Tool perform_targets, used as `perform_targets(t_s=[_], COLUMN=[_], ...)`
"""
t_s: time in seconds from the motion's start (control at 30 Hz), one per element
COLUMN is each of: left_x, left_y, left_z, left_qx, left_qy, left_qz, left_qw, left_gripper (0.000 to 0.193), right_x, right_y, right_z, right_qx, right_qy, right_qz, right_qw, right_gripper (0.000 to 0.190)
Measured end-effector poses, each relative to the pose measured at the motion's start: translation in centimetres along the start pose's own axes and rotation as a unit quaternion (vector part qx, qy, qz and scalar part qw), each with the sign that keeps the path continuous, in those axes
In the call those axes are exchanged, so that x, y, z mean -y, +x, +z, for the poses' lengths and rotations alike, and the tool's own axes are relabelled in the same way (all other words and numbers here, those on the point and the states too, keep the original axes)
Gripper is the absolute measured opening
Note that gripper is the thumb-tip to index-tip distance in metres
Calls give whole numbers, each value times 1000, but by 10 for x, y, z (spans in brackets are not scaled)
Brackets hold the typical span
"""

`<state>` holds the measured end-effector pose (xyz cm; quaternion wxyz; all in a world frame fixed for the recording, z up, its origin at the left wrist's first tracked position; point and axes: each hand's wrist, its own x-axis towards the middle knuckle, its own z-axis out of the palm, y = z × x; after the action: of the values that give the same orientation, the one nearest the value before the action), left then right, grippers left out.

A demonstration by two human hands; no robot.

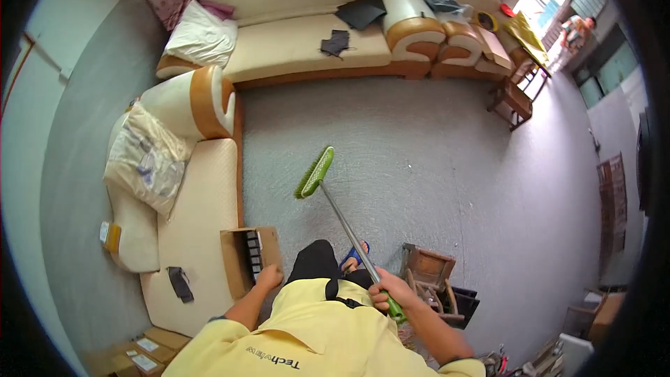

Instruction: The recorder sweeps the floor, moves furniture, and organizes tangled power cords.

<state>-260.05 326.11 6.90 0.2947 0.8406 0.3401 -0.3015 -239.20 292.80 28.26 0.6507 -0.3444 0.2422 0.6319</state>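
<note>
My right hand (pixel 390 291) is closed around the green grip of a push broom (pixel 348 230) with a metal handle. The broom's green head, with bristles facing left, is out on the grey floor ahead of me. My left hand (pixel 270 277) is at the near right edge of an open cardboard box (pixel 271 251), which holds dark items in a row. Whether its fingers grip the box or only touch it cannot be told. The box is at the front edge of the left sofa seat (pixel 201 220).
A long sofa (pixel 293 57) runs along the far wall. Wooden stools (pixel 429 267) stand near my right side, and a wooden chair (pixel 510 102) stands far right. Another person (pixel 576 34) is by the bright doorway. Cartons (pixel 152 348) lie at lower left.
</note>
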Motion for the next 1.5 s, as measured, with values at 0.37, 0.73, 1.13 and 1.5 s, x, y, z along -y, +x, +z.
perform_targets(t_s=[0.37, 0.73, 1.13, 1.5], left_x=[25, 43, 30, -63], left_y=[-77, 42, 146, 173], left_z=[50, -41, -35, -137], left_qx=[-21, -130, -125, -126], left_qy=[-261, -418, -395, -391], left_qz=[-128, -131, -66, -168], left_qw=[957, 890, 908, 896], left_gripper=[30, 22, 21, 22], right_x=[81, 213, 308, 422], right_y=[225, 262, 151, 442], right_z=[80, 21, 157, 203], right_qx=[66, 34, -92, 58], right_qy=[-175, -75, -243, -310], right_qz=[126, 196, 93, 43], right_qw=[974, 977, 961, 948], right_gripper=[43, 45, 41, 30])
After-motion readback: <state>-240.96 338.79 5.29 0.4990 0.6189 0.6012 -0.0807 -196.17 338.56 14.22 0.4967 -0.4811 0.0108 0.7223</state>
